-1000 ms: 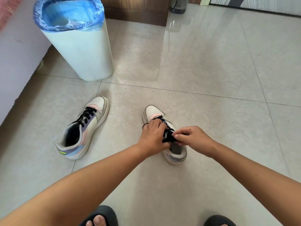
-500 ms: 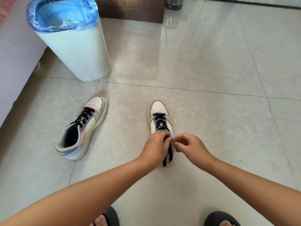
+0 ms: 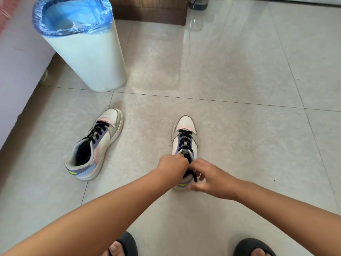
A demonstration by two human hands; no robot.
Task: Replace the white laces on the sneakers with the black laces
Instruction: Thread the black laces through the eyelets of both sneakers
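Both your hands are at the collar of the right-hand sneaker [image 3: 185, 137], which stands on the tiled floor [image 3: 239, 89] with its toe pointing away from you. Your left hand [image 3: 173, 166] is curled into a fist over the top of the tongue and seems to be holding one end of the black lace [image 3: 185, 139], though the fingers themselves are hidden behind the knuckles. Your right hand [image 3: 208, 177] is blurred; its fingers look loosely curled around the other lace end near the heel, and I cannot tell for sure that they are pinching it.

This looks like the tying stage, close to the end of the task. Hold both ends at even length, draw them snug against the top eyelets before you cross them, and keep the shoe flat so it does not tip. Pull outward, not upward, so the crossings lower down stay tight.

The other sneaker [image 3: 96, 145] lies well apart to the left, angled, already threaded with its own black lace [image 3: 98, 131]. No white laces are in view.

A white bin [image 3: 88, 58] with a blue liner stands behind it.

No brand name, label or writing can be read on either shoe or the bin.
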